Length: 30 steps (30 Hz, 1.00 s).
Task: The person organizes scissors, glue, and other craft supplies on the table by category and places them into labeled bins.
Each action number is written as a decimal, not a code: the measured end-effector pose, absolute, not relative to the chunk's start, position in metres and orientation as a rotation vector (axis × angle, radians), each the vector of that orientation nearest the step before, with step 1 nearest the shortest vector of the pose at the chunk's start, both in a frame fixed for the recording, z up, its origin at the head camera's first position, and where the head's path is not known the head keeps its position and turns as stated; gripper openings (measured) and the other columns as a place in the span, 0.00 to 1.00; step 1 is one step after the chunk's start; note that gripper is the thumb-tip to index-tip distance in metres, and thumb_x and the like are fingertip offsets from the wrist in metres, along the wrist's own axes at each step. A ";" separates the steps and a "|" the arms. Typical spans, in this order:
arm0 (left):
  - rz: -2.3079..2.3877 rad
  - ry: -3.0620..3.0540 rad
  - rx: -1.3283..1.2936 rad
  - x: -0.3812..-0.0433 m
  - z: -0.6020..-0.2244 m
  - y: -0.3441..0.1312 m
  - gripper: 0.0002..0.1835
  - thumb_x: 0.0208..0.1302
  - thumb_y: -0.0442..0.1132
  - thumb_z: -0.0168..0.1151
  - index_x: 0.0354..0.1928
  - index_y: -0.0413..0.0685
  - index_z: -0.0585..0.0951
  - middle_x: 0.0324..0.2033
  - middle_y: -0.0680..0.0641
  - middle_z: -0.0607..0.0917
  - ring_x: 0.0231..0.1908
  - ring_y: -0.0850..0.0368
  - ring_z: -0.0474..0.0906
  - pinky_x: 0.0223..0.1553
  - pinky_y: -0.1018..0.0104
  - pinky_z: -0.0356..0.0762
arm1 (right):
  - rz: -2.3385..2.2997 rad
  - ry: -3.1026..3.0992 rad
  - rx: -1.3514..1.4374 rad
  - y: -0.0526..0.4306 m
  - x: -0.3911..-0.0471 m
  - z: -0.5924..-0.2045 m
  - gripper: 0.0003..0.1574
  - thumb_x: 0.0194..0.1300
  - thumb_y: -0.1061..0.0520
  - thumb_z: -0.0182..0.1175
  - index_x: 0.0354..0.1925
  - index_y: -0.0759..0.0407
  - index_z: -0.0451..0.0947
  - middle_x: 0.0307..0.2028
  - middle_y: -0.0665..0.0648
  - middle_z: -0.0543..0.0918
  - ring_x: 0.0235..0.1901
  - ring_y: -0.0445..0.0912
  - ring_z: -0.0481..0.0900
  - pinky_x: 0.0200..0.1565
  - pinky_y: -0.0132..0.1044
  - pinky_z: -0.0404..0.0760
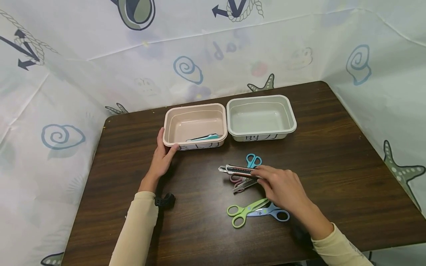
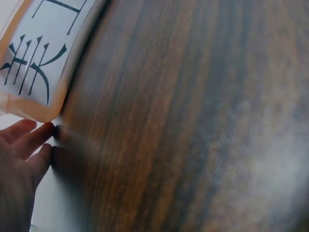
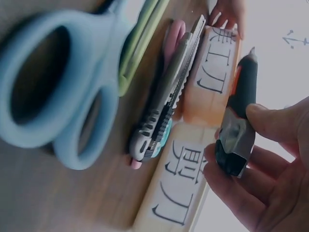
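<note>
My left hand touches the front left corner of the pink bin, fingers along its side and thumb at the front. A teal utility knife lies inside that bin. In my right hand I pinch a black and silver utility knife, with a red part, above the table. Under it lies a grey utility knife beside pink-handled scissors. Bright blue scissors are just beyond. Nearer me, green scissors cross periwinkle-blue scissors. The right hand partly covers this group.
A pale green bin stands directly right of the pink one, both with black characters on white front labels. All rest on a dark wooden table. A printed white sheet hangs behind the table and along its sides.
</note>
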<state>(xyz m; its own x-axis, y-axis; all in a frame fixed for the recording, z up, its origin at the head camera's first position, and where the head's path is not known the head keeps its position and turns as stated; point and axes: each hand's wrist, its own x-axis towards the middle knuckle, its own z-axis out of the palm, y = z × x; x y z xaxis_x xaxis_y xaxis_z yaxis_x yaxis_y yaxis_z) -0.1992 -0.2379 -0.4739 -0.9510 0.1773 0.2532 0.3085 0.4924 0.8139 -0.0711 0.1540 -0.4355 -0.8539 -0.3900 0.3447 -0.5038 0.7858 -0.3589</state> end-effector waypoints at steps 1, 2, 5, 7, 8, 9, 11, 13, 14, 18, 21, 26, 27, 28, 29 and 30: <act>-1.457 -2.595 -0.429 -0.199 -0.474 -0.238 0.44 0.71 0.35 0.58 0.77 0.45 0.42 0.72 0.31 0.55 0.67 0.33 0.60 0.64 0.38 0.56 | 0.646 -2.727 0.690 0.152 -0.073 -0.434 0.17 0.59 0.61 0.68 0.48 0.49 0.86 0.49 0.53 0.85 0.25 0.45 0.83 0.17 0.35 0.65; -1.456 -2.595 -0.431 -0.200 -0.474 -0.238 0.44 0.71 0.36 0.58 0.77 0.44 0.42 0.72 0.31 0.55 0.67 0.32 0.60 0.64 0.39 0.56 | 0.643 -2.732 0.683 0.151 -0.075 -0.432 0.17 0.59 0.61 0.68 0.48 0.50 0.86 0.49 0.54 0.85 0.26 0.46 0.84 0.17 0.35 0.65; -1.458 -2.598 -0.429 -0.200 -0.474 -0.238 0.44 0.71 0.35 0.58 0.77 0.45 0.41 0.72 0.31 0.55 0.67 0.33 0.60 0.64 0.39 0.56 | 0.641 -2.741 0.654 0.146 -0.083 -0.429 0.17 0.60 0.61 0.68 0.48 0.50 0.86 0.49 0.54 0.85 0.28 0.48 0.85 0.17 0.36 0.66; -1.456 -2.593 -0.426 -0.204 -0.482 -0.242 0.44 0.71 0.37 0.58 0.78 0.47 0.42 0.73 0.34 0.55 0.67 0.35 0.60 0.64 0.39 0.56 | 0.650 -2.739 0.634 0.142 -0.089 -0.427 0.16 0.60 0.61 0.67 0.48 0.50 0.86 0.49 0.53 0.85 0.26 0.46 0.83 0.17 0.36 0.65; -1.454 -2.592 -0.422 -0.207 -0.487 -0.244 0.44 0.71 0.37 0.59 0.78 0.48 0.42 0.73 0.35 0.55 0.67 0.36 0.60 0.64 0.39 0.56 | 0.654 -2.740 0.626 0.139 -0.092 -0.425 0.16 0.61 0.62 0.67 0.47 0.50 0.86 0.48 0.52 0.86 0.24 0.45 0.81 0.17 0.36 0.64; -1.450 -2.591 -0.416 -0.208 -0.491 -0.246 0.44 0.71 0.38 0.59 0.78 0.51 0.42 0.73 0.36 0.55 0.68 0.37 0.60 0.64 0.39 0.56 | 0.657 -2.736 0.623 0.137 -0.095 -0.424 0.16 0.61 0.62 0.66 0.47 0.50 0.86 0.48 0.51 0.86 0.23 0.43 0.79 0.17 0.36 0.64; -1.436 -2.591 -0.409 -0.212 -0.500 -0.250 0.45 0.71 0.40 0.59 0.78 0.56 0.41 0.74 0.40 0.55 0.68 0.40 0.60 0.64 0.40 0.56 | 0.662 -2.728 0.619 0.132 -0.101 -0.421 0.15 0.61 0.62 0.66 0.47 0.50 0.86 0.46 0.49 0.86 0.20 0.42 0.75 0.16 0.36 0.62; -1.428 -2.593 -0.400 -0.214 -0.505 -0.253 0.45 0.71 0.40 0.59 0.78 0.62 0.41 0.74 0.42 0.55 0.68 0.41 0.60 0.64 0.40 0.56 | 0.650 -2.712 0.624 0.127 -0.107 -0.418 0.15 0.61 0.63 0.65 0.46 0.51 0.86 0.45 0.49 0.86 0.19 0.42 0.73 0.15 0.36 0.62; -1.421 -2.595 -0.395 -0.214 -0.505 -0.253 0.45 0.71 0.42 0.59 0.78 0.64 0.41 0.74 0.44 0.55 0.69 0.43 0.60 0.65 0.41 0.56 | 0.641 -2.704 0.629 0.125 -0.110 -0.417 0.15 0.61 0.63 0.65 0.46 0.51 0.86 0.45 0.49 0.86 0.19 0.42 0.74 0.15 0.36 0.63; -1.424 -2.584 -0.398 -0.215 -0.505 -0.253 0.45 0.71 0.44 0.59 0.77 0.70 0.41 0.74 0.45 0.56 0.68 0.45 0.61 0.65 0.43 0.57 | 0.580 -2.662 0.651 0.116 -0.124 -0.412 0.16 0.60 0.64 0.64 0.47 0.52 0.86 0.43 0.50 0.86 0.21 0.45 0.78 0.16 0.38 0.66; -1.430 -2.577 -0.410 -0.216 -0.505 -0.253 0.45 0.71 0.44 0.59 0.77 0.69 0.41 0.74 0.45 0.57 0.68 0.44 0.61 0.65 0.43 0.57 | 0.527 -2.650 0.672 0.108 -0.136 -0.409 0.16 0.61 0.64 0.64 0.47 0.51 0.86 0.40 0.49 0.85 0.19 0.45 0.75 0.16 0.39 0.66; -1.435 -2.576 -0.419 -0.215 -0.507 -0.253 0.45 0.71 0.43 0.59 0.78 0.64 0.41 0.74 0.44 0.56 0.68 0.43 0.61 0.65 0.41 0.57 | 0.443 -2.629 0.711 0.094 -0.153 -0.407 0.15 0.61 0.64 0.63 0.46 0.52 0.85 0.35 0.48 0.83 0.18 0.46 0.75 0.16 0.40 0.67; -1.438 -2.574 -0.418 -0.215 -0.507 -0.253 0.45 0.71 0.43 0.59 0.78 0.63 0.41 0.74 0.44 0.56 0.68 0.43 0.61 0.64 0.41 0.57 | 0.428 -2.624 0.718 0.092 -0.156 -0.407 0.15 0.60 0.65 0.63 0.45 0.52 0.86 0.34 0.49 0.83 0.17 0.46 0.75 0.16 0.41 0.68; -1.438 -2.572 -0.421 -0.215 -0.507 -0.252 0.45 0.71 0.43 0.59 0.78 0.62 0.41 0.74 0.43 0.56 0.68 0.42 0.61 0.64 0.41 0.57 | 0.416 -2.618 0.724 0.089 -0.159 -0.407 0.15 0.60 0.65 0.63 0.44 0.52 0.86 0.33 0.49 0.82 0.17 0.46 0.75 0.17 0.41 0.68; -1.439 -2.571 -0.419 -0.215 -0.508 -0.253 0.45 0.71 0.43 0.59 0.78 0.63 0.41 0.74 0.43 0.56 0.68 0.42 0.61 0.64 0.41 0.57 | 0.402 -2.614 0.729 0.087 -0.161 -0.407 0.15 0.60 0.65 0.62 0.44 0.52 0.86 0.32 0.49 0.82 0.17 0.47 0.75 0.17 0.41 0.69; -1.441 -2.571 -0.416 -0.215 -0.508 -0.253 0.45 0.71 0.43 0.59 0.78 0.63 0.41 0.74 0.43 0.56 0.68 0.42 0.61 0.64 0.41 0.57 | 0.390 -2.608 0.735 0.084 -0.164 -0.407 0.16 0.59 0.66 0.62 0.43 0.52 0.86 0.31 0.49 0.82 0.17 0.47 0.76 0.17 0.42 0.69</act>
